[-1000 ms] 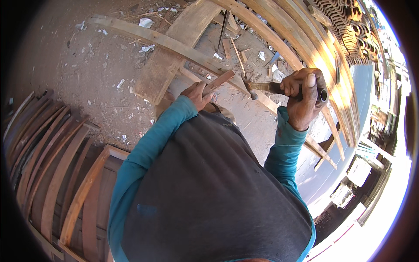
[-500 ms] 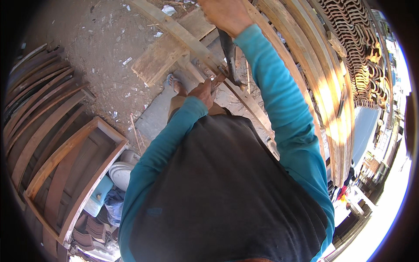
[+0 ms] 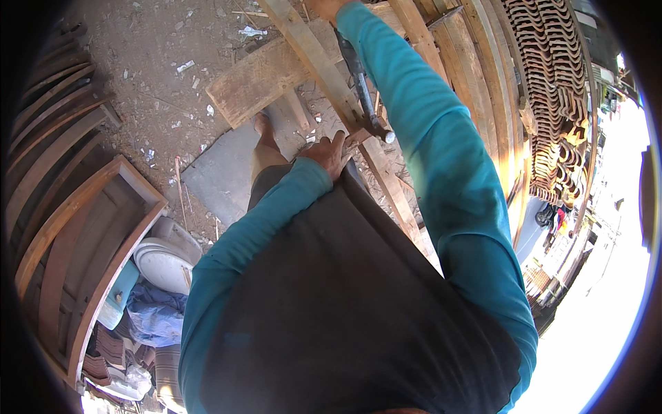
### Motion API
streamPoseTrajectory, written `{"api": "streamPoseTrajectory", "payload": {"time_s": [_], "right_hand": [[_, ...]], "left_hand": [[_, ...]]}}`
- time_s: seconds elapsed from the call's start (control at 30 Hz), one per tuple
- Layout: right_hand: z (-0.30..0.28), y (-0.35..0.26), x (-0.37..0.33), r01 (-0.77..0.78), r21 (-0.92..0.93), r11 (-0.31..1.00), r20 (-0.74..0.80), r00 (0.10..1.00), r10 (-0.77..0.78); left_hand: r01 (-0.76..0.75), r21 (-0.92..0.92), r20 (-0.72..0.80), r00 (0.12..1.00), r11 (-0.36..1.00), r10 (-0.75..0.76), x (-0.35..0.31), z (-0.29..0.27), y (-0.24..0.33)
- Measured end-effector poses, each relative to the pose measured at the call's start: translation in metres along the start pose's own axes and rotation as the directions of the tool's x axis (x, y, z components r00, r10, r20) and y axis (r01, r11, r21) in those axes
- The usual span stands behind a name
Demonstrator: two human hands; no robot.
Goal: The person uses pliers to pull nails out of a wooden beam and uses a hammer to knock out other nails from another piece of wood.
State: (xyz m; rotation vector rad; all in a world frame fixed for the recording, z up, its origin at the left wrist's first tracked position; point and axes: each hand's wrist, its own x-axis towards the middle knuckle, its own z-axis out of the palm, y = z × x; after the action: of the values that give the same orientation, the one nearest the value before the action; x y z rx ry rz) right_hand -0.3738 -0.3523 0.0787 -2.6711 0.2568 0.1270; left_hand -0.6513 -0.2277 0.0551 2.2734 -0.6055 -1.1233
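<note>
Dusty workshop floor below — left hand (image 3: 327,153) pins the wooden batten (image 3: 324,65) flat while the right hand (image 3: 329,7) grips the hammer (image 3: 362,90); strike squarely, fingers clear.

Right hand (image 3: 329,7) on hammer (image 3: 361,90) cut off at top edge

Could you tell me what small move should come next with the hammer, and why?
Probably lift the hammer for another blow. Its head sits low on the long wooden strip, right beside the left hand, which braces the wood there. The right hand grips the handle at the picture's top edge. Whether a nail stands there cannot be seen.
</note>
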Motion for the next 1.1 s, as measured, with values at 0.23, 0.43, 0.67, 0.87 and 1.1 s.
{"api": "streamPoseTrajectory", "payload": {"time_s": [0.23,0.43,0.67,0.87,1.1], "right_hand": [[-0.029,0.035,0.001,0.353,-0.511,0.784,-0.023,0.906,-0.423],[-0.127,-0.022,-0.099,0.050,0.733,0.679,0.068,0.987,-0.146],[-0.129,-0.022,-0.129,0.352,0.696,0.626,-0.290,0.935,-0.203],[-0.166,0.019,-0.245,0.392,0.811,0.434,-0.362,0.919,-0.154],[-0.167,0.021,-0.315,0.433,0.862,0.265,-0.411,0.901,-0.138]], "left_hand": [[-0.069,0.071,-0.025,0.997,0.995,0.071,-0.003,-0.005,0.011],[0.091,0.064,-0.083,0.993,0.994,-0.085,-0.014,-0.009,0.026],[0.169,0.169,-0.217,0.967,0.971,-0.131,-0.001,0.029,0.011],[0.172,0.166,-0.243,0.961,0.971,-0.129,0.001,0.025,0.012],[0.209,0.199,-0.323,0.936,0.958,-0.137,-0.003,0.031,0.010]]}}
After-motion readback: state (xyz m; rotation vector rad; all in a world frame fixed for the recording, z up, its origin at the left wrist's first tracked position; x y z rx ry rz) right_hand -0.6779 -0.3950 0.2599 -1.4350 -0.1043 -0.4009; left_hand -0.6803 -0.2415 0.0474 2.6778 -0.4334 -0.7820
